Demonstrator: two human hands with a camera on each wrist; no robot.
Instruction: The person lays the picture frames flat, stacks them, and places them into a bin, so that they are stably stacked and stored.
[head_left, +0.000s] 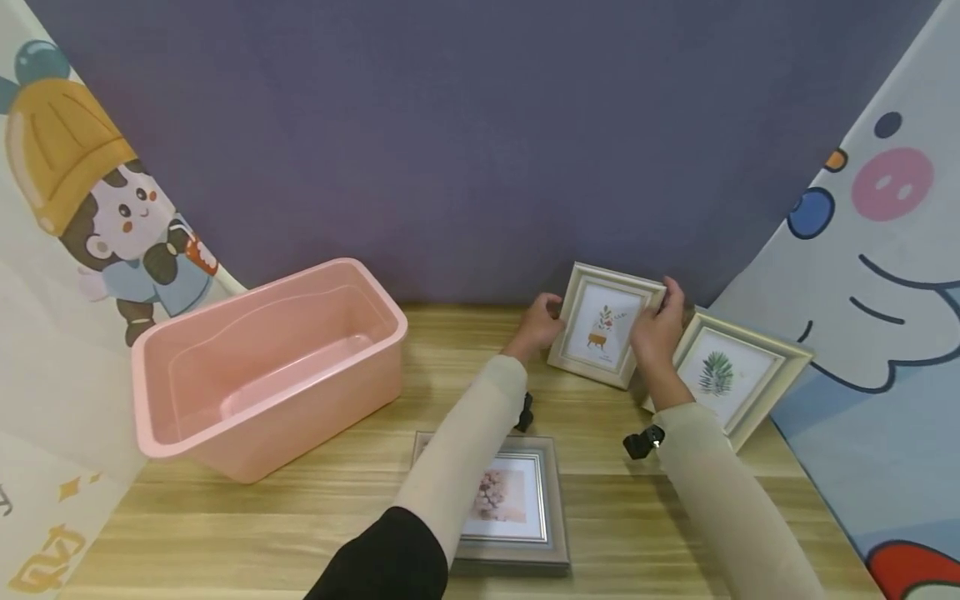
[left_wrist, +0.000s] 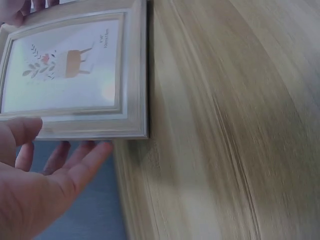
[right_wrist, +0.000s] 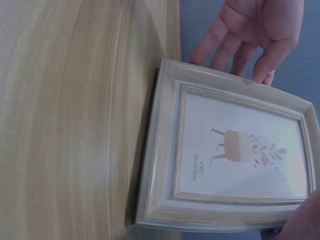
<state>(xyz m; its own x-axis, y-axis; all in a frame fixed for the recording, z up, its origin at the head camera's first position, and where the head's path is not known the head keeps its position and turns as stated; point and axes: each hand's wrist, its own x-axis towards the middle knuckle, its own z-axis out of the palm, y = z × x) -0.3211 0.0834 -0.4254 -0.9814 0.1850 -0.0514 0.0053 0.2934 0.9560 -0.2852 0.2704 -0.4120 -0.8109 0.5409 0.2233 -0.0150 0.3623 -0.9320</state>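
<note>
A cream picture frame (head_left: 588, 304) with a potted-plant print stands upright near the back of the table, leaning slightly back. My left hand (head_left: 537, 325) holds its left edge; in the left wrist view the thumb lies over the front and the other fingers (left_wrist: 82, 162) reach behind. On the opposite edge, my right hand (head_left: 657, 333) grips with the thumb in front and fingers around the side. A second cream frame (head_left: 780, 379) with a green leaf print stands tilted just right of it, partly hidden by the right hand and forearm.
A grey-brown frame (head_left: 557, 508) with a pink flower print lies flat at the front, partly covered by the left sleeve. At the left stands a pink plastic bin (head_left: 322, 417). Behind the wooden table (head_left: 337, 508) rises a dark blue-grey wall (head_left: 480, 150), with cartoon-printed panels on both sides.
</note>
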